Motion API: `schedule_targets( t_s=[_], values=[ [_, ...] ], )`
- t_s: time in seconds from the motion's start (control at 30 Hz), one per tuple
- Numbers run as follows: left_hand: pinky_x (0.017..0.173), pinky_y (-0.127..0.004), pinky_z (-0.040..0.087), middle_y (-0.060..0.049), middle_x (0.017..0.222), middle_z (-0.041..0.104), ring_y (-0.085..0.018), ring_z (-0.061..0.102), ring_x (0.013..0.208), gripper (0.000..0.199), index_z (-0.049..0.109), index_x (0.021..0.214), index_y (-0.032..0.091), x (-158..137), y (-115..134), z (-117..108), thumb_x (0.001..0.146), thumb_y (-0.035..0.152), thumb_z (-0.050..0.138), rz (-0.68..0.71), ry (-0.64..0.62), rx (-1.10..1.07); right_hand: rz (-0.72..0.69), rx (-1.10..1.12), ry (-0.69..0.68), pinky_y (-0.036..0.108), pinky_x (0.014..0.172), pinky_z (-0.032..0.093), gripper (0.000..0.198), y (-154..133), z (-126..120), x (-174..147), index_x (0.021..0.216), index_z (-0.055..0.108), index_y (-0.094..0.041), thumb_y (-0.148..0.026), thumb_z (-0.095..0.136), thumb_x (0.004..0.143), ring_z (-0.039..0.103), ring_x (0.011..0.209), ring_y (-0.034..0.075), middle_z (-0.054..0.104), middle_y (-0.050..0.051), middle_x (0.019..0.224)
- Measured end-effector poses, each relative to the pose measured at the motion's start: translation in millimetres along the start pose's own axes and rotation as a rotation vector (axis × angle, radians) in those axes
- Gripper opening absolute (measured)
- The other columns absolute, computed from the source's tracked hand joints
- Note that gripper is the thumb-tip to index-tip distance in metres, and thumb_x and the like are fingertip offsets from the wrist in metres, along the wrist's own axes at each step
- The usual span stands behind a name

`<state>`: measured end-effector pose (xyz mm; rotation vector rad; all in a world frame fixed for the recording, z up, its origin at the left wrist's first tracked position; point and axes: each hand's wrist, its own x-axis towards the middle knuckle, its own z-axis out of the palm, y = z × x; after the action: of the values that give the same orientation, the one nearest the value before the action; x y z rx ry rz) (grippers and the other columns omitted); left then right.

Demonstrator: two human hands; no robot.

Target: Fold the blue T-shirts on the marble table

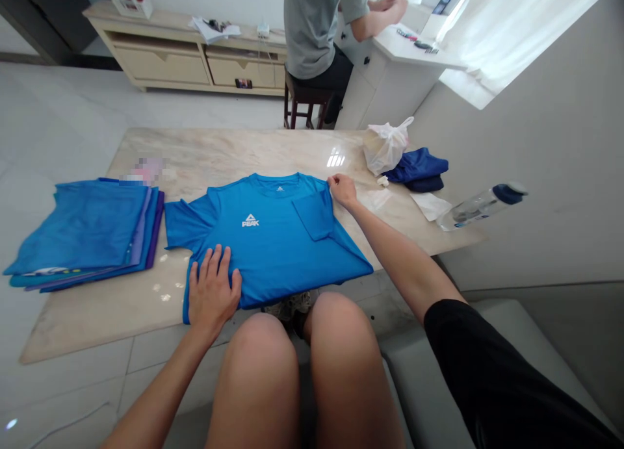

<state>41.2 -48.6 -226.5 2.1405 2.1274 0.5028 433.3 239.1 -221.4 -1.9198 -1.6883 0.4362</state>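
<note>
A blue T-shirt [263, 254] with a white PEAK logo lies front up on the marble-patterned table [205, 153], its collar toward the far side. The sleeve on the right is folded in over the chest, while the left one sticks out sideways. My left hand [213, 290] rests flat on the lower left of the shirt with its fingers stretched out. At the right shoulder, my right hand [342, 190] pinches the shirt's edge between thumb and fingers. The lower right of the fabric hangs slightly past the table's near edge.
To the left is a stack of folded clothes [88, 228]. On the right are a white plastic bag [385, 147], dark blue cloth [419, 166], white paper [431, 206] and a tilted-looking clear bottle [480, 206]. Beyond the table, a person [316, 30] sits on a stool [307, 97].
</note>
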Motion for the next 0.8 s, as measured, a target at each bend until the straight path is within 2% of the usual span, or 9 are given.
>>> schedule_targets(
  t_s=[0.1,0.2,0.3,0.43,0.53,0.63,0.73,0.8],
  values=[
    [0.143,-0.06,0.019,-0.019,0.181,0.045,-0.036,0.036,0.171,0.07,0.052,0.171,0.009,0.0,0.5,-0.1,0.11,0.04,0.036,-0.004,-0.003,-0.001,-0.146,-0.067,-0.039,0.041,0.115,0.049,0.036,5.5,-7.1,9.0,0.125,0.083,-0.015,-0.024,0.053,0.108,0.068,0.119,0.029,0.08,0.015,0.125],
    [0.143,-0.061,0.02,-0.017,0.181,0.044,-0.036,0.036,0.172,0.07,0.051,0.172,0.012,0.2,-0.2,-0.3,0.109,0.04,0.038,-0.006,-0.009,-0.01,-0.217,-0.216,-0.11,0.051,0.12,0.044,0.034,4.7,-12.2,10.7,0.126,0.084,-0.016,-0.034,0.061,0.108,0.058,0.129,0.037,0.072,0.02,0.135],
    [0.142,-0.062,0.02,-0.017,0.181,0.044,-0.036,0.036,0.172,0.07,0.05,0.173,0.012,0.1,-0.9,-0.6,0.109,0.04,0.038,-0.004,-0.011,-0.019,-0.276,-0.319,-0.239,0.055,0.118,0.041,0.035,-4.6,-10.1,5.0,0.125,0.084,-0.021,-0.046,0.07,0.106,0.052,0.132,0.04,0.068,0.018,0.137],
    [0.142,-0.061,0.021,-0.017,0.181,0.045,-0.036,0.037,0.171,0.07,0.051,0.172,0.011,-0.1,0.6,-1.3,0.111,0.041,0.036,-0.007,-0.017,-0.009,-0.38,-0.396,-0.325,0.056,0.116,0.039,0.026,-17.4,-4.0,-4.5,0.119,0.083,-0.021,-0.04,0.071,0.106,0.049,0.133,0.04,0.068,0.017,0.134],
    [0.142,-0.061,0.021,-0.018,0.181,0.044,-0.036,0.037,0.171,0.069,0.051,0.171,0.01,-0.3,1.2,-0.8,0.111,0.04,0.035,-0.002,-0.011,0.001,-0.419,-0.419,-0.286,0.055,0.114,0.039,0.023,-23.9,-4.3,-10.4,0.116,0.082,-0.019,-0.033,0.065,0.109,0.05,0.134,0.041,0.069,0.02,0.133],
    [0.142,-0.061,0.022,-0.016,0.181,0.045,-0.035,0.038,0.171,0.068,0.051,0.172,0.012,-1.6,-1.6,1.0,0.111,0.039,0.037,0.002,0.01,0.011,-0.414,-0.427,-0.188,0.052,0.112,0.041,0.026,-36.3,-3.5,-23.8,0.118,0.079,-0.018,-0.031,0.059,0.111,0.053,0.133,0.04,0.07,0.021,0.134],
    [0.141,-0.06,0.025,-0.015,0.178,0.05,-0.034,0.043,0.168,0.067,0.052,0.172,0.016,-2.8,-7.4,5.1,0.11,0.037,0.039,0.024,0.031,0.022,-0.291,-0.402,-0.079,0.049,0.107,0.047,0.037,-55.1,10.4,-48.2,0.123,0.075,-0.018,-0.046,0.052,0.115,0.059,0.126,0.039,0.071,0.022,0.129],
    [0.141,-0.059,0.026,-0.014,0.177,0.052,-0.034,0.045,0.167,0.066,0.054,0.171,0.017,-2.5,-11.0,8.3,0.11,0.037,0.04,0.041,0.05,0.035,-0.235,-0.391,-0.084,0.051,0.106,0.049,0.044,-66.6,26.9,-65.9,0.119,0.074,-0.022,-0.062,0.057,0.111,0.061,0.125,0.041,0.073,0.021,0.127]
  ],
)
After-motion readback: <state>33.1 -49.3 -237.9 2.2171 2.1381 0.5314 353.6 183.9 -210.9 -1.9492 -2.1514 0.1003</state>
